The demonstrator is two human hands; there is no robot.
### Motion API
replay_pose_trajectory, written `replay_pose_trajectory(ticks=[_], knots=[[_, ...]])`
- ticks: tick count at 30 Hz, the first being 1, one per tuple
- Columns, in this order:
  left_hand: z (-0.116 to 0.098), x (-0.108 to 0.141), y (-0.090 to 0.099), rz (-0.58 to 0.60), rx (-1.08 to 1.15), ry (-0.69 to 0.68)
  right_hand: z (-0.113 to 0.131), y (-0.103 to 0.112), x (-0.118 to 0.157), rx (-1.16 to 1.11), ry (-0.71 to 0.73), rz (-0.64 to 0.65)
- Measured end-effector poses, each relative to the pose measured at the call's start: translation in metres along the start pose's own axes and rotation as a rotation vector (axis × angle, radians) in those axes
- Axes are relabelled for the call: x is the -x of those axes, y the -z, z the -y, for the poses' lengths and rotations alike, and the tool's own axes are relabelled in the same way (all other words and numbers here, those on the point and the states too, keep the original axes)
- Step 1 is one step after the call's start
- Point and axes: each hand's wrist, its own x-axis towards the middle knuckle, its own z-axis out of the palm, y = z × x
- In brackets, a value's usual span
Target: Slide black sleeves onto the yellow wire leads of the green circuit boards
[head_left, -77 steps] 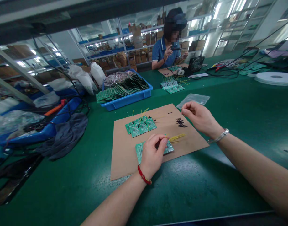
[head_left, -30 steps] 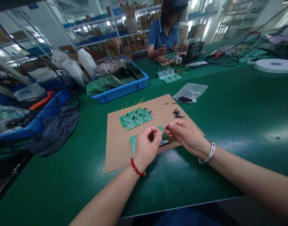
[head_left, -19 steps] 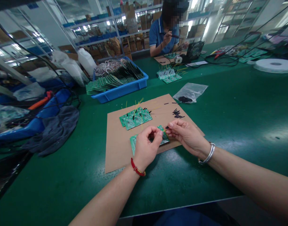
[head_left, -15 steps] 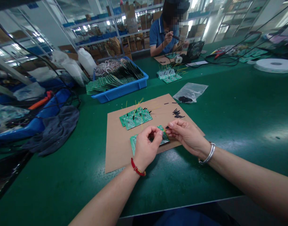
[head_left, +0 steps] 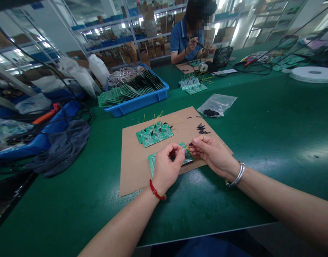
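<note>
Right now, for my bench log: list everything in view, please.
Cardboard sheet: one, brown, on the bench.
Bench mat: one, green, under everything.
Circuit boards: a few, green, overlapping on the sheet.
Yellow wires: several, yellow, rising from those boards.
Circuit board: one, green, under the hands.
Short black pieces: several, black, on the sheet.
Plastic bag: one, clear, beyond the sheet.
Crate: one, blue, holding boards.
Co-worker: one, blue shirt, across the bench.
Left hand: one, over the board, red cord.
Right hand: one, at the board, silver bangle.
</note>
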Motion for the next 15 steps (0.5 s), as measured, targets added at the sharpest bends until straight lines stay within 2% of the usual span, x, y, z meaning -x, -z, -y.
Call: replay_pose_trajectory(ticks=[11, 15], knots=[[-0.0004, -0.0004, 0.0006, 0.000, -0.006, -0.007, -0.0001, -0.0022, 0.0026, 0.022, -0.022, 0.002], [0.0009, 0.0004, -0.0007, 0.017, 0.025, 0.003, -0.0030, -0.0020, 0.0025, 0.087, 0.031, 0.004]])
